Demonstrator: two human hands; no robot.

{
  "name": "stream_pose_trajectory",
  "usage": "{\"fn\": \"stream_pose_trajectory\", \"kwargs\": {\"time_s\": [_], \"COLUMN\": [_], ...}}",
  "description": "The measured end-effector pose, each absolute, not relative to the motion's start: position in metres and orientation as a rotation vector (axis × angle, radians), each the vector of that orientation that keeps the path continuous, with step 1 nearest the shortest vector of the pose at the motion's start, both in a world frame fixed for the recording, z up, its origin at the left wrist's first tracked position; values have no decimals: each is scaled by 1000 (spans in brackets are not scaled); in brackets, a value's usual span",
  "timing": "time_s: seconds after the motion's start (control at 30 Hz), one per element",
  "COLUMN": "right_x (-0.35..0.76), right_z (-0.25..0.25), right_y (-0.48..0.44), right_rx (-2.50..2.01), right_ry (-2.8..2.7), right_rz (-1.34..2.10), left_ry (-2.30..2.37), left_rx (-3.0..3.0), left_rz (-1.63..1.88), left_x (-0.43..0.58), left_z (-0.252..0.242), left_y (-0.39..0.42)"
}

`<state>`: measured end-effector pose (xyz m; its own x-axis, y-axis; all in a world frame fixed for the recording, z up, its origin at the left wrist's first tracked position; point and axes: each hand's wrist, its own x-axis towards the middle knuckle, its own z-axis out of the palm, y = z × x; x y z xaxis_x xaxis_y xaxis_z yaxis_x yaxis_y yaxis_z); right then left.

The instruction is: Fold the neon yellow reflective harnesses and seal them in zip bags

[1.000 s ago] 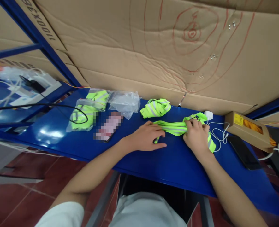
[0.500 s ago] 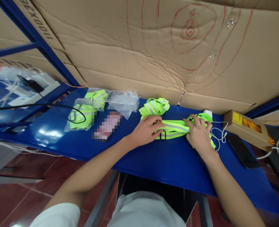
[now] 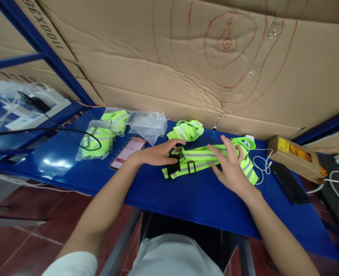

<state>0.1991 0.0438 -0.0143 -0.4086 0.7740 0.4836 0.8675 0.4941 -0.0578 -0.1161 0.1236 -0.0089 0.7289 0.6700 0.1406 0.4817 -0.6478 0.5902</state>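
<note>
Neon yellow-green reflective straps (image 3: 199, 155) with grey stripes lie stretched across the blue table in front of me. At their left end sits a black buckle (image 3: 173, 164), and a black slider (image 3: 191, 167) shows further along. My left hand (image 3: 158, 152) is beside that end, its thumb and fingers apart around the buckle. Over the right part of the straps my right hand (image 3: 229, 165) is open with its fingers spread. More of the strap material (image 3: 249, 170) bunches beyond this hand. A rolled reflective bundle (image 3: 186, 130) lies just behind the straps.
Bagged yellow-green bundles (image 3: 97, 140) and a clear plastic bag (image 3: 148, 122) lie at the left, near a lit phone (image 3: 129, 151). At the right are a dark phone (image 3: 290, 184), a cardboard box (image 3: 296, 157) and a white cable (image 3: 263, 163). A cardboard panel (image 3: 129, 65) stands behind the table.
My left hand has moved left, uncovering the buckle end of the straps. The right hand has lifted and spread its fingers, shifting slightly left. The view has shifted slightly.
</note>
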Motion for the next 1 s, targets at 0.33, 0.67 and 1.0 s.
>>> {"fn": "stream_pose_trajectory", "kwargs": {"time_s": [0.33,0.67,1.0], "right_x": [147,163,160], "right_z": [-43,-42,-46], "right_y": [20,38,32], "right_rx": [-1188,-1209,-1220], "right_ry": [-2355,-2337,-2247], "right_rz": [149,476,392], "left_ry": [1065,608,780], "left_rx": [2371,2500,2821], "left_rz": [559,597,490], "left_x": [-70,-69,-72], "left_z": [-44,-12,-25], "left_y": [109,90,100]}}
